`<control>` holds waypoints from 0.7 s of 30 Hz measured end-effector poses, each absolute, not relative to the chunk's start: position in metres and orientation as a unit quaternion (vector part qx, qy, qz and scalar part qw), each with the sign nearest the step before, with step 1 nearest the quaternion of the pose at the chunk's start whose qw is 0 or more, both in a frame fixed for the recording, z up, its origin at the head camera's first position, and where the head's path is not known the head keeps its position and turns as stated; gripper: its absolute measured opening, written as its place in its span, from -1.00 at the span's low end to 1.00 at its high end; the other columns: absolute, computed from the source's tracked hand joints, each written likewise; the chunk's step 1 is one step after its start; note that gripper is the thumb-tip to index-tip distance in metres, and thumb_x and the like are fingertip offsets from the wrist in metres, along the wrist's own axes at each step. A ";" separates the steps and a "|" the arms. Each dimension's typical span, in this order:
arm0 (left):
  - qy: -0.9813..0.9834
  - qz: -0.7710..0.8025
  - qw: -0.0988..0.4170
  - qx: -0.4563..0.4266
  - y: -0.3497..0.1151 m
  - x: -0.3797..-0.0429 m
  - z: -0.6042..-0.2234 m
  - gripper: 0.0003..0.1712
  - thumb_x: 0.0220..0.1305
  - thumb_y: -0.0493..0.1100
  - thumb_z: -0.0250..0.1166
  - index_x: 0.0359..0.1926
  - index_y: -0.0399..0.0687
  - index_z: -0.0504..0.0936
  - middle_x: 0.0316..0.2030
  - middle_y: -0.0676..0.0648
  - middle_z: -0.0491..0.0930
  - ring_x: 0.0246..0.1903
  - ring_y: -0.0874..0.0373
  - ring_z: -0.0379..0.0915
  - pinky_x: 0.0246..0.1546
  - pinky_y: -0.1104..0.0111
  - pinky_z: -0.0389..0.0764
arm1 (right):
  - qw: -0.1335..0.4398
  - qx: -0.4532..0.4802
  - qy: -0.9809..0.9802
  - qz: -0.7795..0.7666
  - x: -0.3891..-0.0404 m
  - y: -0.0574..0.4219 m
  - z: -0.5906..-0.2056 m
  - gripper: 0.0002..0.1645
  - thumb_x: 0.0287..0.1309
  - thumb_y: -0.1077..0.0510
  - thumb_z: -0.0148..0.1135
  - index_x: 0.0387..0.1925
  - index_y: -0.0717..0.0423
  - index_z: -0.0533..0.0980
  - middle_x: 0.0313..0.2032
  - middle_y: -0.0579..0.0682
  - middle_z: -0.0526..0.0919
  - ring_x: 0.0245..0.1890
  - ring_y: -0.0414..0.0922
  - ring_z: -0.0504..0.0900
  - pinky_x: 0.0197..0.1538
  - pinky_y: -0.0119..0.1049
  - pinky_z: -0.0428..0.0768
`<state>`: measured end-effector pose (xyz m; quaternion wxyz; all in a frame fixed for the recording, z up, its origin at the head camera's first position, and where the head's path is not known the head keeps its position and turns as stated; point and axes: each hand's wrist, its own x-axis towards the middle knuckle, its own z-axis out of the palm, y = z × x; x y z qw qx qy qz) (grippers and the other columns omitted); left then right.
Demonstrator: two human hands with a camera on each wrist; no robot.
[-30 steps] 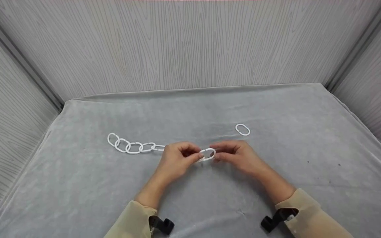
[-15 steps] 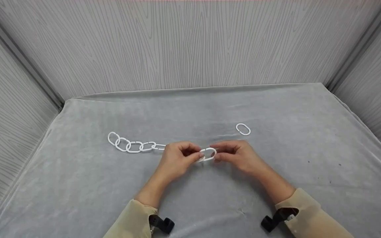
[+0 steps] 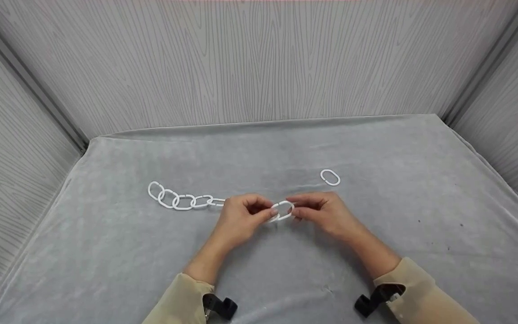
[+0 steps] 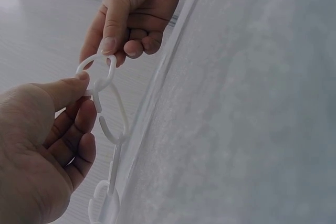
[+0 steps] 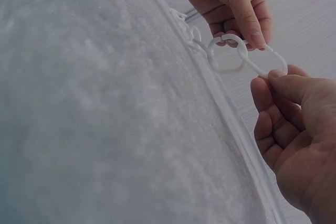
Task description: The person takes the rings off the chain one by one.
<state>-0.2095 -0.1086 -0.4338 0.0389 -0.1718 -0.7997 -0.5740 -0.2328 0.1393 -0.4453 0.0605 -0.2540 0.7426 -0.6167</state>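
Observation:
An end link (image 3: pixel 286 217) of white plastic is pinched between my two hands. My left hand (image 3: pixel 241 219) holds one side of it between thumb and fingers. At its other end, the thumb and fingertips of my right hand (image 3: pixel 326 213) pinch the rounded edge. Threaded through the end link is a neighbouring link (image 5: pixel 228 71), which has a gap in its side. The rest of the white chain (image 3: pixel 182 209) runs left from behind my left hand and lies on the cloth, partly hidden by that hand.
A loose white link (image 3: pixel 334 173) lies on the grey cloth (image 3: pixel 376 157) beyond my right hand. Wood-grain panels (image 3: pixel 259 63) stand behind the table and on both sides. Black wrist mounts (image 3: pixel 227 308) stick out at the sleeves.
Both hands stay nearly in place on the end link. The head view shifts very slightly; nothing is let go or newly picked up.

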 end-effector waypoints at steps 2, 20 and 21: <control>-0.801 -0.572 0.037 -0.171 -0.109 -0.210 -0.434 -0.95 0.28 -0.20 0.57 -0.28 -0.05 0.84 -0.41 0.10 0.75 -0.43 0.22 0.59 -0.37 0.42 0.58 | 0.061 -0.256 0.742 -0.617 -0.233 0.139 -0.445 -0.67 0.33 0.38 0.38 0.11 0.36 0.70 -0.15 0.24 0.79 -0.29 -0.18 0.73 -0.16 -0.33 0.70; -0.800 -0.571 0.043 -0.178 -0.108 -0.210 -0.435 -0.93 0.24 -0.23 0.58 -0.29 -0.10 0.84 -0.40 0.03 0.76 -0.43 0.22 0.58 -0.36 0.45 0.56 | 0.053 -0.254 0.756 -0.601 -0.233 0.139 -0.444 -0.69 0.33 0.34 0.41 0.09 0.30 0.72 -0.14 0.18 0.81 -0.31 -0.19 0.72 -0.16 -0.35 0.70; -0.802 -0.569 0.042 -0.177 -0.108 -0.210 -0.435 -0.93 0.24 -0.23 0.58 -0.29 -0.10 0.84 -0.40 0.04 0.76 -0.43 0.22 0.58 -0.36 0.45 0.56 | 0.053 -0.253 0.757 -0.601 -0.232 0.139 -0.444 -0.69 0.33 0.33 0.41 0.09 0.30 0.72 -0.15 0.18 0.81 -0.31 -0.19 0.72 -0.16 -0.35 0.69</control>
